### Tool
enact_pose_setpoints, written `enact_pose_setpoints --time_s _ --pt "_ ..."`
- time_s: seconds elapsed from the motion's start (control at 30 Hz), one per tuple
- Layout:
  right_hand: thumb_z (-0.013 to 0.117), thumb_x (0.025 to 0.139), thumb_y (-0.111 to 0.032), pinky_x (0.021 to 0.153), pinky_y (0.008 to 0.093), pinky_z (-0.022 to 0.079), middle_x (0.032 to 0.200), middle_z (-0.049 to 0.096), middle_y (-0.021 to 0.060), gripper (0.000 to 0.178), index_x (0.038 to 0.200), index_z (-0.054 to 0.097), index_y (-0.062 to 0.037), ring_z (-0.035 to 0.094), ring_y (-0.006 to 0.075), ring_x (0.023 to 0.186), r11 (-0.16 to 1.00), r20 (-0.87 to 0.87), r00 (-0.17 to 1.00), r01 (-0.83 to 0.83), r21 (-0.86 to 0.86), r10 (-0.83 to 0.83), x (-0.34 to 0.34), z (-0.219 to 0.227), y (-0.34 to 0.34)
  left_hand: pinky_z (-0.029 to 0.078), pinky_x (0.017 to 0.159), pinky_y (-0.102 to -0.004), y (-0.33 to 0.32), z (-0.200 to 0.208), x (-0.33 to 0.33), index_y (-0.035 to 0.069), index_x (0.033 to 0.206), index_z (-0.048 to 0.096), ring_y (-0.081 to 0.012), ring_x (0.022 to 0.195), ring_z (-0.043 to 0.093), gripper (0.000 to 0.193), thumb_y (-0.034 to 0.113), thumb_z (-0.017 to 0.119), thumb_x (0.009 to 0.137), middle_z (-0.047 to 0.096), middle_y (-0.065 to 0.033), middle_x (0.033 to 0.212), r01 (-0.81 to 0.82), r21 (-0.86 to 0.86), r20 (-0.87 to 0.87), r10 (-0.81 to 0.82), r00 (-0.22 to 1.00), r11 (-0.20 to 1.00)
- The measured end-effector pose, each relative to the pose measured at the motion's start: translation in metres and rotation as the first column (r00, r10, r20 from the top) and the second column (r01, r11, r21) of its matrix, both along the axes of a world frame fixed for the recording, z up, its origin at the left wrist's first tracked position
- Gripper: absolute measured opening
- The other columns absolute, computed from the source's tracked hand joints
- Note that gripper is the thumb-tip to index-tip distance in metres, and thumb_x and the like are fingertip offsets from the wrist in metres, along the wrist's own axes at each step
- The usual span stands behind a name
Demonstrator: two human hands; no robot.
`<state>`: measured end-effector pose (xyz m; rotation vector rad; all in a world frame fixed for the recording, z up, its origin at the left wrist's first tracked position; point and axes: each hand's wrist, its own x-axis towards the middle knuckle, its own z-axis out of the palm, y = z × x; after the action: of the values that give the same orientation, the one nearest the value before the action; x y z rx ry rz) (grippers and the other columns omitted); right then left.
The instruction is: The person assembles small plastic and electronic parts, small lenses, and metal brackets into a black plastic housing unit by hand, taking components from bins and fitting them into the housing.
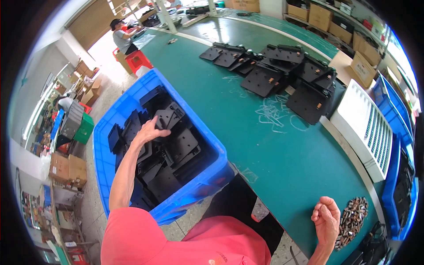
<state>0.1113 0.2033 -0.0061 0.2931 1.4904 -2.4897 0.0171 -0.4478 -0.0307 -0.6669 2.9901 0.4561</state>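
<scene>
My left hand point(150, 131) reaches into a large blue plastic crate point(216, 152) at the left of the table. Its fingers and thumb are apart, over a black metal plate point(170, 116) with holes; contact with the plate is hard to tell. Many similar black plates and brackets lie jumbled in the crate. At the lower right, my right hand point(327, 220) is above the table with its fingers curled together and thumb against them. What it holds, if anything, cannot be made out. Beside it lies a heap of small metal cylindrical parts point(353, 217).
Several black plate assemblies point(282, 73) rest in overlapping rows on the green table point(265, 163). A white slotted tray point(364, 128) and blue bins point(399, 190) line the right edge. Another person point(123, 37) sits at the far left. Cardboard boxes point(66, 168) stand beyond the crate.
</scene>
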Motion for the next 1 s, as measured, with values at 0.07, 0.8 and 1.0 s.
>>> enact_pose_setpoints --time_s 0.07,0.8,1.0 --pt "0.057 0.097 -0.004 0.063 0.0239 0.052 0.093 0.063 0.0094 0.018 0.114 0.06 0.0026 0.06 0.0134 0.071 0.995 -0.008 1.0 0.014 -0.096 -0.014 0.002 -0.001 0.001 0.042 0.105 -0.0404 0.008 0.008 0.003 -0.001 0.147 0.038 -0.0405 0.123 0.054 0.112 0.046 0.083 0.056 0.058 -0.0273 0.131 0.035 0.04 0.021 -0.036 0.999 0.999" --pt "0.059 0.097 -0.009 0.071 0.026 0.055 0.094 0.067 0.0078 0.018 0.112 0.064 0.0019 0.065 0.0124 0.078 0.998 0.036 0.999 0.01 -0.069 -0.008 0.007 0.009 -0.005 0.053 0.073 -0.0359 0.056 0.097 0.034 0.011 0.144 0.046 -0.0201 0.09 0.067 0.076 0.017 0.07 0.072 0.067 -0.0054 0.11 0.168 0.806 -0.316 0.172 0.933 0.567" --pt "0.06 0.097 -0.011 0.078 0.0272 0.057 0.098 0.067 0.0091 0.025 0.118 0.061 0.0019 0.066 0.0136 0.085 0.998 -0.002 1.0 -0.002 -0.069 0.002 0.008 0.006 -0.003 0.043 0.107 -0.0434 0.178 0.158 -0.025 -0.009 0.136 0.047 -0.0297 0.116 0.06 0.071 0.008 0.059 0.068 0.061 -0.0183 0.124 0.513 0.825 -0.481 -0.182 0.858 0.238"
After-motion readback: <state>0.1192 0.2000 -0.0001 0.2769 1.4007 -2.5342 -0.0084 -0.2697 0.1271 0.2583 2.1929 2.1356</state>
